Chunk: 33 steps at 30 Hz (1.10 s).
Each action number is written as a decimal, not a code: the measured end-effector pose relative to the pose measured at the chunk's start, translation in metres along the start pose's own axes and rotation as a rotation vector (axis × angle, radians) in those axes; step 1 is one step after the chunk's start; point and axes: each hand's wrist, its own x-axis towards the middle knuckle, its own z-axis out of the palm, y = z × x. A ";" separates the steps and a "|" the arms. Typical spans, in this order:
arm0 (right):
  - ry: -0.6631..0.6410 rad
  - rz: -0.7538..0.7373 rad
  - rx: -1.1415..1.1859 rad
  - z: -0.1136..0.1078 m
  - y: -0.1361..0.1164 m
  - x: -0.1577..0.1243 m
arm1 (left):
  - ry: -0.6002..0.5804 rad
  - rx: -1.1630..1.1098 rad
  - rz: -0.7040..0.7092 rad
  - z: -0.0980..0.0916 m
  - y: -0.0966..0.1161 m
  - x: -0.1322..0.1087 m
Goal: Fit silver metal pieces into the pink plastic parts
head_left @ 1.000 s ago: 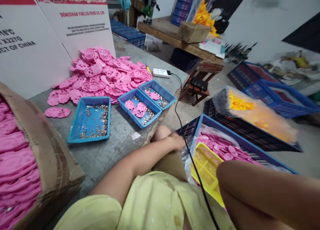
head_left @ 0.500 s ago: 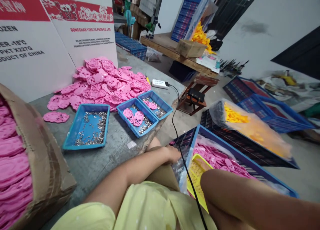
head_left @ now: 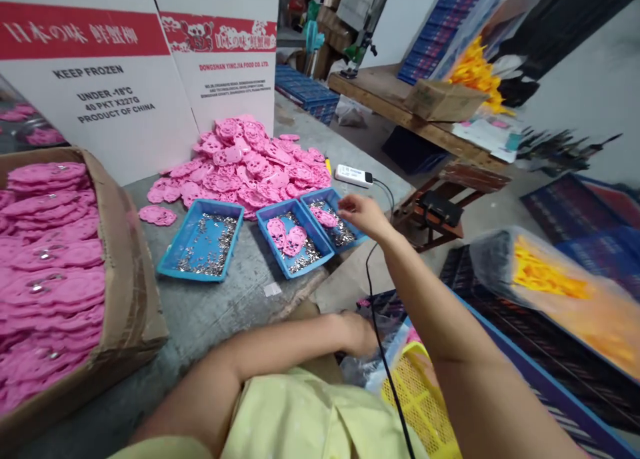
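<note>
My right hand [head_left: 366,216] hovers at the edge of the right-hand blue tray [head_left: 361,236], its fingers loosely bent and apart, and nothing shows in them. A pink skull-like plastic piece [head_left: 324,217] and small metal parts lie in that tray. The middle blue tray [head_left: 287,270] holds two pink pieces [head_left: 294,240] over metal bits. Low beside the bench, my left hand [head_left: 359,334] rests by clear plastic film [head_left: 363,369] at the crate's rim; its fingers are blurred and partly hidden. A yellow mesh basket [head_left: 417,392] is below it.
Pink pieces are heaped [head_left: 250,162] before a white carton [head_left: 125,126]. A third blue tray [head_left: 167,266] stands left. An open cardboard box [head_left: 125,279] holds stacked pink pieces. A black cable [head_left: 373,299] hangs from a white device [head_left: 353,176]. Yellow parts [head_left: 547,269] lie bagged at right.
My right arm has swung up and left from over the crate, bringing the hand to the right-hand tray. My left hand stays low by the plastic film. The view has turned left.
</note>
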 end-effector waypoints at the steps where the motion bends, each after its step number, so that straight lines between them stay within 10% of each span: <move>1: -0.079 0.026 -0.083 0.007 0.006 0.014 | -0.015 -0.007 0.018 -0.005 0.000 -0.009; 14: -0.403 -0.231 -0.767 0.043 0.023 0.032 | 0.201 -0.338 -0.124 -0.038 -0.021 -0.121; 19: -0.391 -0.198 -0.737 0.049 0.020 0.028 | 0.757 -0.335 -0.141 -0.004 -0.039 -0.165; 25: -0.081 0.018 -0.320 0.044 0.026 0.014 | 1.473 0.296 -0.278 0.034 -0.064 -0.229; 29: -0.091 0.162 0.177 0.050 0.012 0.001 | 1.351 0.404 -0.700 0.044 -0.074 -0.248; 33: -0.090 0.213 0.206 0.064 -0.002 -0.002 | 1.140 0.401 -0.808 0.052 -0.080 -0.253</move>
